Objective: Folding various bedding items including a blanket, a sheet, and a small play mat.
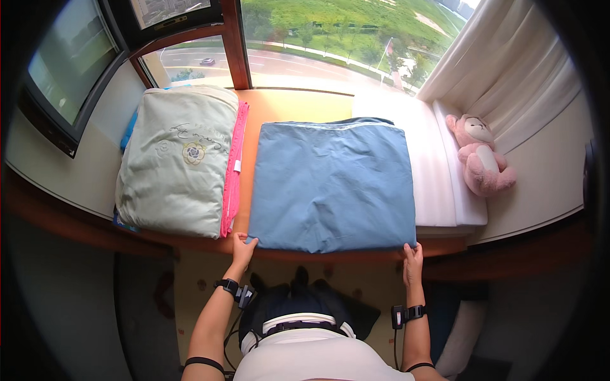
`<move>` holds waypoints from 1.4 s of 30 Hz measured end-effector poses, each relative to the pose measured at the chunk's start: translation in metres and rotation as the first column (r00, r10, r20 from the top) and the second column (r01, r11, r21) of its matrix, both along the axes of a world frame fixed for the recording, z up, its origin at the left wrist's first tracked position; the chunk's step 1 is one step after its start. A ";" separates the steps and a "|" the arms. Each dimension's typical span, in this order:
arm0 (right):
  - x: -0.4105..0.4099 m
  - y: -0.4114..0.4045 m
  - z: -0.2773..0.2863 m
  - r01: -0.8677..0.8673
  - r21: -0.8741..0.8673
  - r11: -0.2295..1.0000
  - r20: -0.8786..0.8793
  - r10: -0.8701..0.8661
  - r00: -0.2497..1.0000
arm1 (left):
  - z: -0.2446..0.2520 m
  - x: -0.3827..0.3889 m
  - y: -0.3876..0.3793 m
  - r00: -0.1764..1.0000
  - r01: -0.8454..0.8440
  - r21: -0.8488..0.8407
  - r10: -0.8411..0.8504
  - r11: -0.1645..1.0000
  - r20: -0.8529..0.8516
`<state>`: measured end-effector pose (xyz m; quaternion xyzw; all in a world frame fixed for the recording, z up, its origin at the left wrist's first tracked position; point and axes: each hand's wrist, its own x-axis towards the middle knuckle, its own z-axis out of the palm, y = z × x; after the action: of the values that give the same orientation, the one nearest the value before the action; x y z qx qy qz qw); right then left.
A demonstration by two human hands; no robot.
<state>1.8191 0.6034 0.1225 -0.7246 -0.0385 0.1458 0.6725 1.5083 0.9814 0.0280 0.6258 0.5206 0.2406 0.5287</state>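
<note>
Spread flat before me is a folded blue cloth [333, 185], roughly rectangular, with a whitish line along its far edge and creases near the front middle. My left hand [243, 251] pinches its near left corner between thumb and fingers. At the near right corner, my right hand [412, 262] grips the cloth the same way. The cloth's front edge lies along the front of the orange-topped window ledge [295, 102], and its right side overlaps a white pad [431, 181]. Both wrists carry strapped-on devices with cables.
A folded pale-green bedding bundle [176, 190] with printed writing and a flower lies left, over pink fabric [232, 190]. A pink plush bear [481, 157] leans at the right by a white curtain [500, 62]. An open window sash [71, 71] juts in at the left.
</note>
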 end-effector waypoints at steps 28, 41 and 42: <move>-0.136 0.245 -0.005 -0.531 -0.507 0.679 0.301 0.717 0.629 | 0.044 0.015 0.011 0.863 0.150 -0.879 0.374 0.453 0.340; -0.057 0.203 0.097 -0.489 0.377 0.787 -0.533 0.616 0.580 | 0.193 0.038 0.028 0.912 0.316 -0.621 -0.048 0.717 0.407; -0.059 0.197 0.142 -0.524 0.398 0.753 -0.504 0.657 0.561 | 0.234 0.034 0.024 0.879 0.368 -0.581 -0.068 0.726 0.472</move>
<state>1.7604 0.8007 0.2646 -0.5067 -0.0729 0.5867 0.6274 1.5420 1.0053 0.2622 0.3918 0.3661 0.1057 0.8374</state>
